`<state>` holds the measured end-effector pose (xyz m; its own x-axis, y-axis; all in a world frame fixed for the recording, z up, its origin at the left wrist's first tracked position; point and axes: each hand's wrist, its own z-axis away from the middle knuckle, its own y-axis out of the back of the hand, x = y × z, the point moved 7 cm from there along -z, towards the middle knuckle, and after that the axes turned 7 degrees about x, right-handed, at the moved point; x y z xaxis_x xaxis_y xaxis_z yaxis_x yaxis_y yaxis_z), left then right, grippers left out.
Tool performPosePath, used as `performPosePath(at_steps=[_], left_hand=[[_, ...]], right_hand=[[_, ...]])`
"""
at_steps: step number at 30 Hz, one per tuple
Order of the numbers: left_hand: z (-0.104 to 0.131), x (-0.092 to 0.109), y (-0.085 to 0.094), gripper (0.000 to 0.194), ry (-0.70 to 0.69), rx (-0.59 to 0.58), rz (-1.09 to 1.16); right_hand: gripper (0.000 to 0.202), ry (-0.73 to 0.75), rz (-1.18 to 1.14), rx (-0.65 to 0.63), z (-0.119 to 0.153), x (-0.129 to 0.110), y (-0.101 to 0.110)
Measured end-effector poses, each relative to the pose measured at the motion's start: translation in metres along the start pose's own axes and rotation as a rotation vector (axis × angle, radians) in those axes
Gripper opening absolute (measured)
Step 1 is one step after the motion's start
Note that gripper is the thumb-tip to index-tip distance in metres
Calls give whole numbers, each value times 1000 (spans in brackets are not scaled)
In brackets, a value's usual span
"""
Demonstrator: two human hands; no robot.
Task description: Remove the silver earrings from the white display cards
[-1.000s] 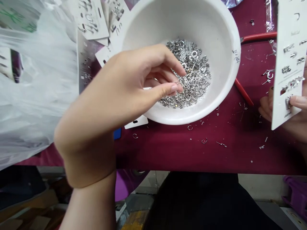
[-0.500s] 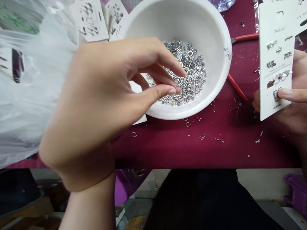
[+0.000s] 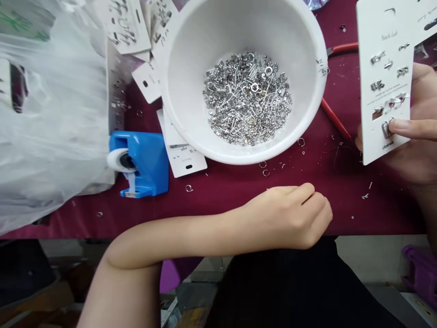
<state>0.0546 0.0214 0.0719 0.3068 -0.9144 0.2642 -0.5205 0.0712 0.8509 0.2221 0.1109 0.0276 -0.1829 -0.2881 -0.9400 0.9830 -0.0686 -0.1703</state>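
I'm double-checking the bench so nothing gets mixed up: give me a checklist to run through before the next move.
1. Card firmly held: ok; the right hand has its thumb pressed on the card's lower part.
2. Left hand clear of the bowl: ok; it is apart, near the table's front edge.
3. Left hand's grip empty: cannot tell; the curled fingers hide the inside.
4. Metal pieces contained: ok for the heap in the bowl.
5. Table free of strays: not ok; small rings and loose bits lie about.
6. Red-handled tool fully visible: not ok; the bowl and card cover parts.
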Motion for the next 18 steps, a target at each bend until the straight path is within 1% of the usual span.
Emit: performPosePath(at_steps=[3,6,11,15,18], left_hand=[[0,3,-2,12,-37,26,-34],[-4,1,2,9,-30,28,-55],[-9,-3,7,15,-5,41,-77],[-7,-2,6,11,-5,18,-101],[-8,-9,15,4,27,7,-59]], right_hand=[[45,-21,7,-1,0,1,-1],[45,-19,-10,4,-1,1,-1],[48,-22,-15,1,-2,2,1],[48,-17,12,-10,-2,2,4],[47,-1,10,-27,-2,4,6]])
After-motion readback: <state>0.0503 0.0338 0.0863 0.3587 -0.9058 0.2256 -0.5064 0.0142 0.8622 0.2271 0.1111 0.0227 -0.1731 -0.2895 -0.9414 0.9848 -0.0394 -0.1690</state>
